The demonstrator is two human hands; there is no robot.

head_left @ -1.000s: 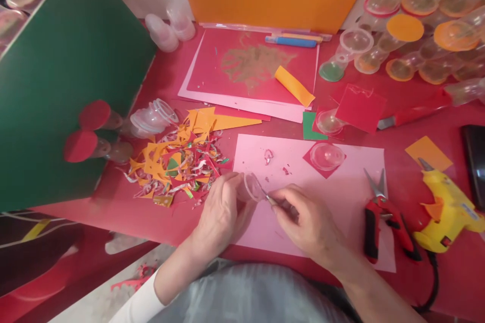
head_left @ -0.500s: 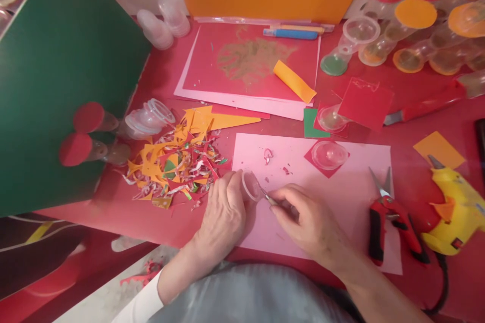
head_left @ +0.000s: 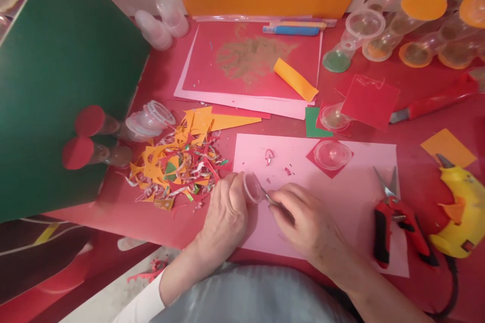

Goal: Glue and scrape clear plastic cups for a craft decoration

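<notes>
My left hand [head_left: 224,214] is closed around a small clear plastic cup [head_left: 252,187], held on its side over a pink paper sheet [head_left: 341,202]. My right hand [head_left: 303,219] pinches a thin metal-tipped tool [head_left: 267,197] whose point touches the cup's rim. Small red scraps [head_left: 269,155] lie on the pink sheet just beyond the cup. Another clear cup [head_left: 332,154] sits upside down on a red paper square farther right.
A heap of orange, red and green paper cuttings [head_left: 176,161] lies left of my hands. Red-handled scissors [head_left: 394,214] and a yellow glue gun [head_left: 460,209] lie at the right. Several clear cups [head_left: 401,25] are stacked at the back right; a green board [head_left: 64,86] leans at left.
My hands keep the same grip on the cup and tool. The view has shifted slightly, so the table items sit a little farther right and up.
</notes>
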